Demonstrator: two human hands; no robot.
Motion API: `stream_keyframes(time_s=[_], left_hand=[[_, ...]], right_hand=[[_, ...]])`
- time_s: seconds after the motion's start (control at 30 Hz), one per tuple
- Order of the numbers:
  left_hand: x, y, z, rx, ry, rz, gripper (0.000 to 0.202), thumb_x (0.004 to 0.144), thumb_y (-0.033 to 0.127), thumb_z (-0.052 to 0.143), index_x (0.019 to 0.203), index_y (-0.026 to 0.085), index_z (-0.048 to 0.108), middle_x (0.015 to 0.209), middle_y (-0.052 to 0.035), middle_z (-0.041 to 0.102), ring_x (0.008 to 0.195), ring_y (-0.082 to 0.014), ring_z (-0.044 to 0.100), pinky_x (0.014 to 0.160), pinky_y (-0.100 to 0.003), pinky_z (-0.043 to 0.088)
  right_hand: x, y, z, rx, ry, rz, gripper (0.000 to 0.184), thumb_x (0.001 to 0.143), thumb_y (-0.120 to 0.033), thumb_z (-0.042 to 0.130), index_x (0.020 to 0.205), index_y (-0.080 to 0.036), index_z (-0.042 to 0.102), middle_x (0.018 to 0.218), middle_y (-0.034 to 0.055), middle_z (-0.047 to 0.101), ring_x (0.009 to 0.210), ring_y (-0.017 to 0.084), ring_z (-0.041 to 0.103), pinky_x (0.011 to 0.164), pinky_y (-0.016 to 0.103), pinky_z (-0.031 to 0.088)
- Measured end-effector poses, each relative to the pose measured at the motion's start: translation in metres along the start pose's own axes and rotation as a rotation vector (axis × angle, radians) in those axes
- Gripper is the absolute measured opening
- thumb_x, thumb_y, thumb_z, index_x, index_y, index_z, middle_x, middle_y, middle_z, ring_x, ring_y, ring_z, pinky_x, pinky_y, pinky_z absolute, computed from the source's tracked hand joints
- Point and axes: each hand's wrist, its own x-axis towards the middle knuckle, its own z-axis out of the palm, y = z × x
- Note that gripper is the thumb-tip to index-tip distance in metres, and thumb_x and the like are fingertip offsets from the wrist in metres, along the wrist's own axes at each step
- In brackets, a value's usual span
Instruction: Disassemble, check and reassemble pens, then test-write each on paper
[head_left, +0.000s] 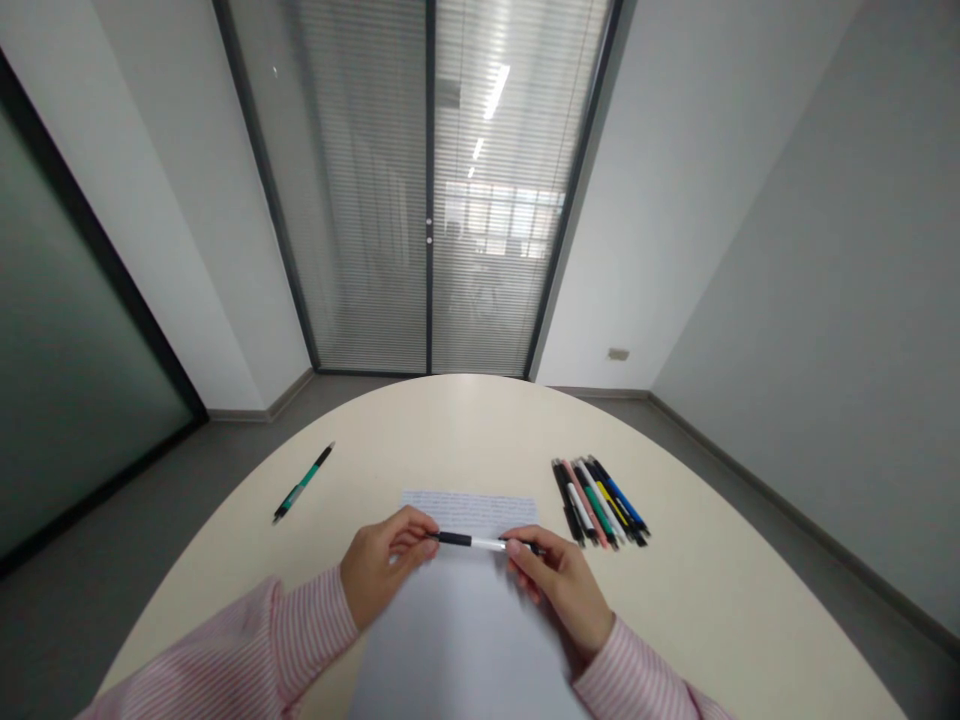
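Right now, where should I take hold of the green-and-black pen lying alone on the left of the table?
Pinch the green-and-black pen mid-barrel, coming from above on the near side. It lies flat and slanted on the table, apart from everything, so fingers can close across the slim shaft. The left hand is closer, though it holds a black-and-white pen with the right hand.

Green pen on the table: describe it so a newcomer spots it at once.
On the rounded cream table, find the sheet of paper. Left of it lies a slim green-and-black pen, set diagonally. Unlike the bunch of pens on the right and the black-and-white pen held over the paper, it lies by itself.
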Motion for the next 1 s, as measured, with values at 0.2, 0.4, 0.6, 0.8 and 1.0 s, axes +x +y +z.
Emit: stream_keyframes(time_s=[0.2, 0.4, 0.6, 0.8, 1.0], left_hand=[[-0.005, 0.002, -0.002, 0.300, 0.073, 0.234, 0.012, 0.084, 0.024, 0.049, 0.084, 0.019, 0.061, 0.073, 0.0002, 0.067, 0.064, -0.0134, 0.063, 0.065, -0.021, 0.048], [-0.005, 0.007, -0.001, 0.362, 0.012, 0.275, 0.033, 0.093, 0.028, 0.034, 0.070, 0.020, 0.057, 0.060, 0.0028, 0.059, 0.055, -0.0118, 0.057, 0.059, -0.021, 0.044], [-0.004, 0.000, -0.001, 0.311, 0.114, 0.282, 0.014, 0.084, 0.023, 0.052, 0.095, 0.021, 0.059, 0.083, 0.0001, 0.069, 0.068, -0.0131, 0.063, 0.069, -0.021, 0.049], [-0.002, 0.000, -0.003, 0.312, 0.102, 0.272, 0.013, 0.086, 0.026, 0.050, 0.085, 0.020, 0.061, 0.071, 0.0016, 0.068, 0.059, -0.0124, 0.061, 0.061, -0.021, 0.049], [0.001, 0.001, -0.006, 0.283, 0.154, 0.423, 0.008, 0.083, 0.021, 0.055, 0.084, 0.019, 0.062, 0.078, -0.0010, 0.067, 0.067, -0.0131, 0.062, 0.065, -0.021, 0.050]], right_hand=[[0.001, 0.003, -0.002, -0.009, -0.011, 0.020, 0.047, 0.064, -0.052, 0.074, 0.087, -0.011, 0.068, 0.055, -0.0006, 0.058, 0.043, 0.007, 0.042, 0.039, 0.019, 0.029], [0.001, 0.004, -0.002, -0.007, -0.015, 0.008, 0.047, 0.064, -0.052, 0.073, 0.087, -0.012, 0.068, 0.055, -0.0007, 0.057, 0.043, 0.008, 0.043, 0.039, 0.020, 0.029], [0.002, 0.006, -0.003, -0.010, 0.002, -0.001, 0.048, 0.066, -0.053, 0.072, 0.089, -0.012, 0.066, 0.052, -0.0030, 0.053, 0.042, 0.007, 0.040, 0.040, 0.020, 0.027], [0.000, 0.000, -0.002, -0.009, 0.010, 0.003, 0.048, 0.064, -0.054, 0.073, 0.087, -0.011, 0.066, 0.054, -0.0018, 0.055, 0.043, 0.007, 0.041, 0.041, 0.020, 0.028], [-0.002, -0.004, 0.000, -0.003, 0.020, 0.012, 0.049, 0.063, -0.054, 0.073, 0.086, -0.011, 0.066, 0.053, -0.0022, 0.055, 0.042, 0.007, 0.041, 0.040, 0.020, 0.027]])
